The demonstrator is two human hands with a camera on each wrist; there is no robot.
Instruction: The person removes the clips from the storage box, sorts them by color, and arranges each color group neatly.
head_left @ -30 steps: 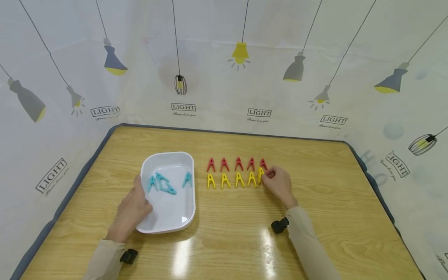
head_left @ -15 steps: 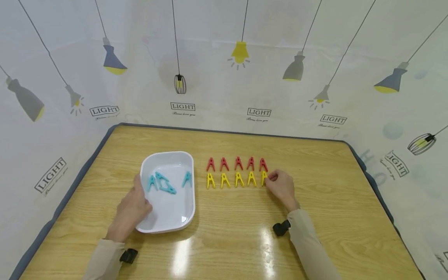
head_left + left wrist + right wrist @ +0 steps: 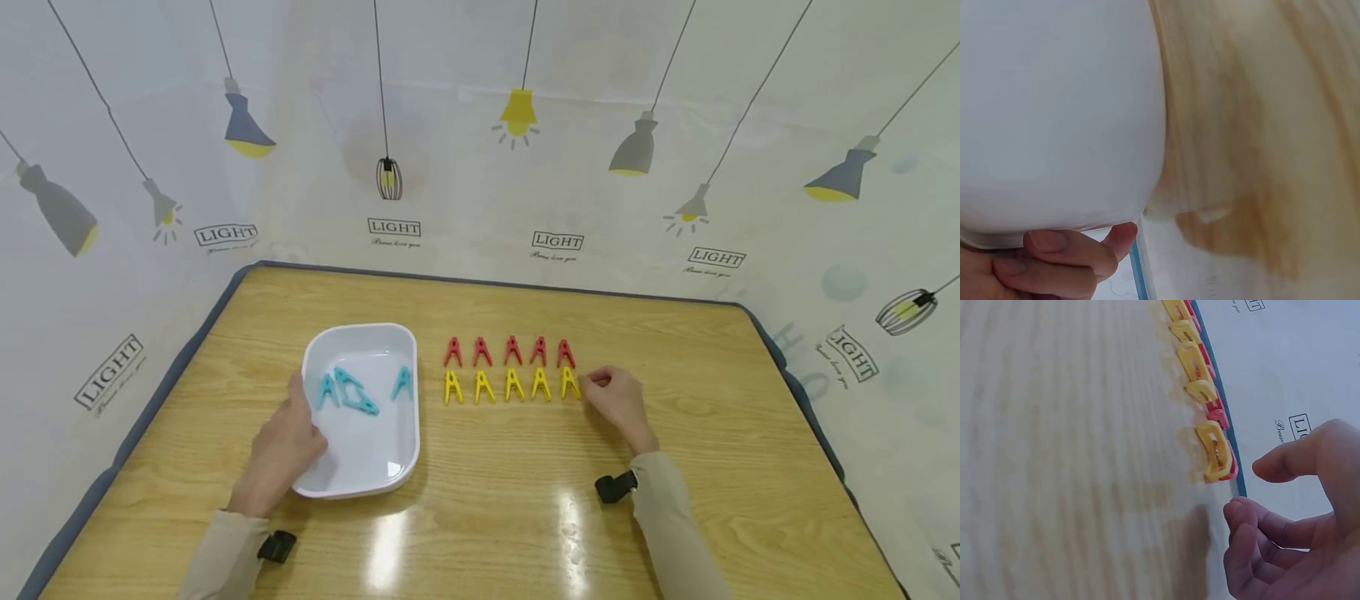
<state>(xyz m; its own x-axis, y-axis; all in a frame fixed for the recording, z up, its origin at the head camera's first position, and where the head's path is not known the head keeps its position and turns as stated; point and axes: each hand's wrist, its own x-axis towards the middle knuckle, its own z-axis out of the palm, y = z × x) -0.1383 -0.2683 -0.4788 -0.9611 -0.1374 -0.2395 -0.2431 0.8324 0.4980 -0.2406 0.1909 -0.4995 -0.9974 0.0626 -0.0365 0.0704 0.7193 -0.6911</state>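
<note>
My left hand grips the left side of a white tray, its fingers curled at the rim in the left wrist view. Several light blue clothespins lie inside the tray. To the right, a row of red clothespins lies behind a row of yellow clothespins. My right hand is just right of the last yellow clothespin. In the right wrist view, thumb and fingers stand apart with nothing between them, a small distance from that clothespin.
The wooden table has a dark blue edge. A light wall covering printed with lamps rises behind it and along both sides. Black cameras sit at both wrists.
The right hand set the last yellow clothespin in line with its row, let go of it and drew back a little to the right. Left hand and tray stayed put.
</note>
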